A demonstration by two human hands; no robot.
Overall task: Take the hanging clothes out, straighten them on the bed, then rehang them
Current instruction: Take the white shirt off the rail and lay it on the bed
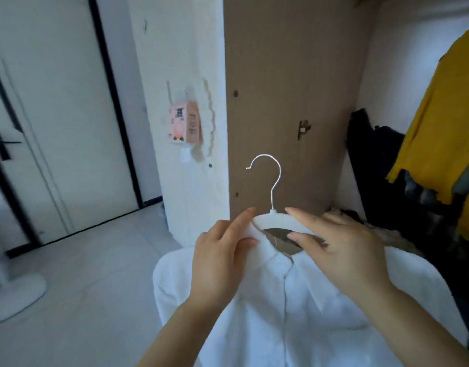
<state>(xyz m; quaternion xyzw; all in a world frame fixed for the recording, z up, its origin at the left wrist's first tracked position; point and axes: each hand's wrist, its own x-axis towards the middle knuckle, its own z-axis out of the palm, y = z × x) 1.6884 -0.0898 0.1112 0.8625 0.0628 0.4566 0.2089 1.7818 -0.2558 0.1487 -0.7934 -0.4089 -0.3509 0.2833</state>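
Observation:
A white buttoned shirt hangs on a white hanger with a metal hook, held up in front of me. My left hand pinches the hanger's left shoulder together with the collar, forefinger on top and thumb below. My right hand grips the hanger's right arm, thumb under it and fingers over it. The hook points up and is free of any rail. The shirt's lower part runs out of the frame.
A brown wardrobe panel stands straight ahead. Inside at the right hang a yellow garment and dark clothes. A white wall with a pink box lies left, then a white door. A fan base rests on the floor.

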